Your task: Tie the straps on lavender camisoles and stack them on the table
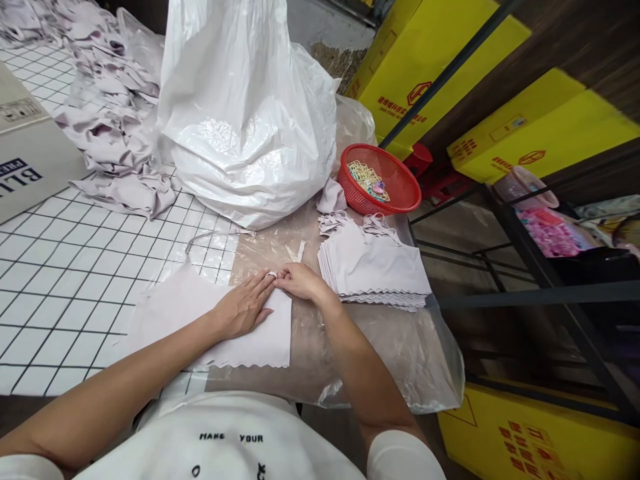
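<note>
A pale lilac camisole [175, 300] with a wavy hem lies spread on the table in front of me. One of its thin straps [210, 235] trails out above it. My left hand [245, 303] rests flat on the fabric, its fingers stretched toward the camisole's upper right edge. At that edge the thumb and fingers of my right hand [300, 280] pinch the camisole, close to my left fingertips. A small white strip [301, 251] sticks up just beyond the right hand. To the right sits a neat stack of folded camisoles [370, 260].
A big white plastic bag [245, 127] stands behind the work. Beside it is a red basket [413, 193] of small plastic pieces. Loose garments [110, 133] and a carton [40, 147] are at the left. A metal rack [540, 293] and yellow boxes [425, 73] stand right.
</note>
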Tool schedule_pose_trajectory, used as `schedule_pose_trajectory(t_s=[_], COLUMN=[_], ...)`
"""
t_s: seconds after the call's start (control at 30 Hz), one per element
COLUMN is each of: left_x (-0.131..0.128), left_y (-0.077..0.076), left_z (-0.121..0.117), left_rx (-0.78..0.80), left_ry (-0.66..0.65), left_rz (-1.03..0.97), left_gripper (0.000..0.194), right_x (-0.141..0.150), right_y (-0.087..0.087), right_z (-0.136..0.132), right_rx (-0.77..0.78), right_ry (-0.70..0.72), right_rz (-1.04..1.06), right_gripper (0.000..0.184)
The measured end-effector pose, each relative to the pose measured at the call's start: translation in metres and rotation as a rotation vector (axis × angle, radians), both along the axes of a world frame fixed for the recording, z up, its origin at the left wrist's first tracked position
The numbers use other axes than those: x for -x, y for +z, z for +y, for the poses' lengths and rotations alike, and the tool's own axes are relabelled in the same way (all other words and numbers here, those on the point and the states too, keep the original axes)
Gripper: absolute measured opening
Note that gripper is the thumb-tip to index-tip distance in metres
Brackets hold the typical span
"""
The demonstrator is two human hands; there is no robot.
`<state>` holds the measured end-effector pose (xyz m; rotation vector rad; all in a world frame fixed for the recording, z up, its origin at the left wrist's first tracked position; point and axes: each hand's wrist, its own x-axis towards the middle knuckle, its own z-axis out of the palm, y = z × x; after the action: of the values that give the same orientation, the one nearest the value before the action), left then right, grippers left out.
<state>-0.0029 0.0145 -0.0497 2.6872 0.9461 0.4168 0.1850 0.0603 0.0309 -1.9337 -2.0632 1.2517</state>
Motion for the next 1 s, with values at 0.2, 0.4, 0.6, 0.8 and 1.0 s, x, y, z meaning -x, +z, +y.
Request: schedule_pose_trajectory(t_s=[0.2,0.4,0.6,0.8,1.0], left_x=[0.000,0.000,0.000,0.000,0.000], left_y=[0.002,0.003,0.005,0.005,0.004], left_z=[0.000,0.000,0.000,0.001,0.001], left_rx=[-0.018,-0.004,0.024,0.052,0.054], left_ry=[0.002,0.004,-0.002,-0.005,0.001], left_rz=[0.013,0.011,0.028,0.060,0.022], left_gripper=[0.060,0.058,0.059,0.061,0.060], right_x=[0.002,0.004,-0.011,-0.049,-0.069], right_y=[-0.005,0.001,0.031,0.056,0.064], right_z=[-0.001,-0.009,-0.034,-0.069,-0.098], right_rx=[-0.033,-0.135,-0.099,0.172,0.298], right_ry=[-0.044,-0.030,0.008,-0.046,-0.056], right_rz=[-0.021,-0.070,-0.159,0.136,0.395], right_gripper=[0.016,0.011,0.013,0.029,0.038])
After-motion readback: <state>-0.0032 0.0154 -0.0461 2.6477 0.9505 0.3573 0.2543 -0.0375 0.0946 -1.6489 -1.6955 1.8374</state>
